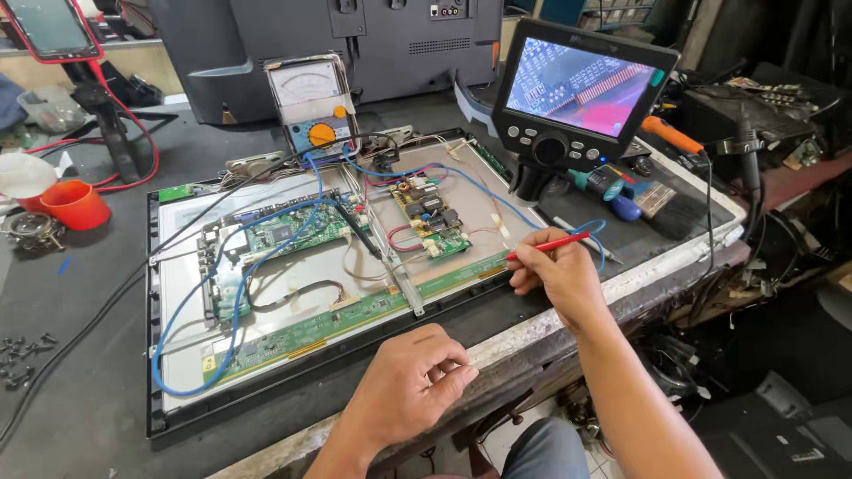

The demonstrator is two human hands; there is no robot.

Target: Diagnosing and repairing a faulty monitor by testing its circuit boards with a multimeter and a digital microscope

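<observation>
The right hand [557,277] grips a red probe [548,245] like a pen, fingers pinched round its rear end, and the tip points away from the hand to the left, reaching the near edge of the opened screen panel [177,293]; the exact spot it touches is too small to make out. A blue wire [497,200] loops just beyond this hand and runs off across the panel toward the meter [311,102], which stands upright well beyond both hands, its dial too small to make out. The left hand [410,383] rests on the worn front edge of the workbench [80,417], curled into a loose fist with the thumb against the fingers; whether anything small sits inside it cannot be told. Just beyond the left hand lies a long green strip board [355,315], and farther off to its left a larger green circuit board [275,235]. Beyond the right hand sits a smaller board [430,217] crowded with parts. Up and to the right of that hand a small monitor [581,89] shows a magnified board, its stand partly hidden behind the casing. A paintbrush [657,200] lies beside it. Far to the left of the left hand stands an orange cup [75,204], and screws [22,359] lie scattered at the frame's edge, some cut off. Both forearms leave the picture at the bottom.
</observation>
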